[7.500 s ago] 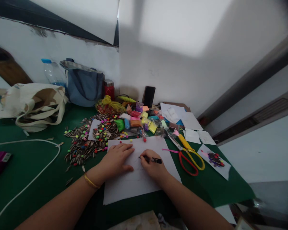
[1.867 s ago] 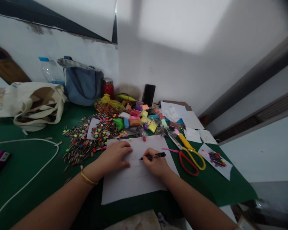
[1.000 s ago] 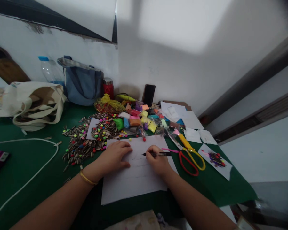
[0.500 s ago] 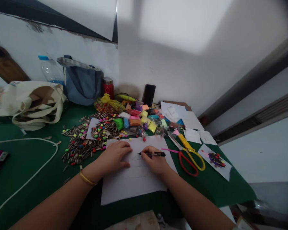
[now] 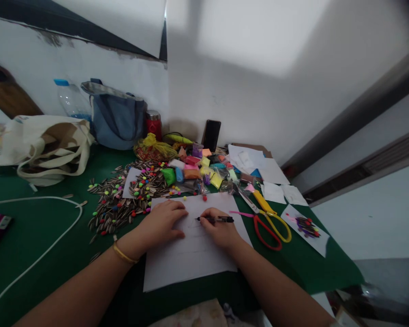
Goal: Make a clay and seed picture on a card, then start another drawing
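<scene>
- Head view, the only one. Green-covered worktop (image 5: 313,268); large rectangular white paper sheet (image 5: 191,265) at centre, lower half of frame.
- Right hand (image 5: 220,230), centre: grip closed round a slim black pen (image 5: 221,219), nib pointing left, at or just above the sheet; contact can't be told.
- Left hand (image 5: 165,222), left of centre: grip slack and holding nothing, palm down on the sheet, fingers spread; seems to be steadying it.
- Progress: faint long lines across the sheet, a small slanted mark near the nib. Most visible paper bare; drawing looks early, judged by so few strokes.
- Right of frame: small white card (image 5: 322,240) bearing dark seeds with purple, pink and red bits; fixed or loose, can't tell.
- Containers, upper left: cream canvas tote bag (image 5: 23,136), mouth gaping, contents too dark to name. Blue-grey fabric bag (image 5: 117,120), inside hidden. Clear plastic bottle (image 5: 70,101), blue cap on, blue near its base. Red flask with silver lid (image 5: 153,126), lidded, contents unseen.
- Upper centre: yellow mesh bag (image 5: 153,147) with reddish bits inside; small multicoloured plastic packets (image 5: 192,174), each with one coloured filling, heaped beyond the sheet.
</scene>
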A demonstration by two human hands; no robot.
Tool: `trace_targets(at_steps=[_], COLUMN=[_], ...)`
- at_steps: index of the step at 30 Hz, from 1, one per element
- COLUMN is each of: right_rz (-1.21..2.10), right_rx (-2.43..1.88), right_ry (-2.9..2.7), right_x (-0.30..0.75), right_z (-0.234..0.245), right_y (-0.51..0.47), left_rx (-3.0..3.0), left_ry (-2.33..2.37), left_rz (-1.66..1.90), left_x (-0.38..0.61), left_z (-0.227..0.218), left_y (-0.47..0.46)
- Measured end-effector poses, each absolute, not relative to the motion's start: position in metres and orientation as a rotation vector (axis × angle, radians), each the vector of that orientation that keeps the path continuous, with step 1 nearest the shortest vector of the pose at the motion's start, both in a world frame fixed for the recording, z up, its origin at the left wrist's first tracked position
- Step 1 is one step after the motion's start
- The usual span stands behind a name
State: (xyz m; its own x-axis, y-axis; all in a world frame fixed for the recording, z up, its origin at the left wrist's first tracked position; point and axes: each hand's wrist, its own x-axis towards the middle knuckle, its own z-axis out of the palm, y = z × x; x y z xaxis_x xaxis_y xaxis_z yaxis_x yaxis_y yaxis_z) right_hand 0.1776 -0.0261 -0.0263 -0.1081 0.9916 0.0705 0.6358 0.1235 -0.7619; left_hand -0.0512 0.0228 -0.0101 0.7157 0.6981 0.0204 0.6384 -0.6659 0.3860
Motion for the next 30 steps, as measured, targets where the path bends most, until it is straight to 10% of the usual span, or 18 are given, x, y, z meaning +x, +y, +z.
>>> trace_targets(at_steps=[30], right_rz=[0.708], right_rx=[-1.622], right_ry=[-1.752], right_x=[0.1774], right_z=[-0.0261], right_y=[-0.0259], left_rx=[2.577], left_ry=[1.02], left_rz=[0.256], left_x=[-0.0525], left_z=[-0.0122], left_y=[0.0238])
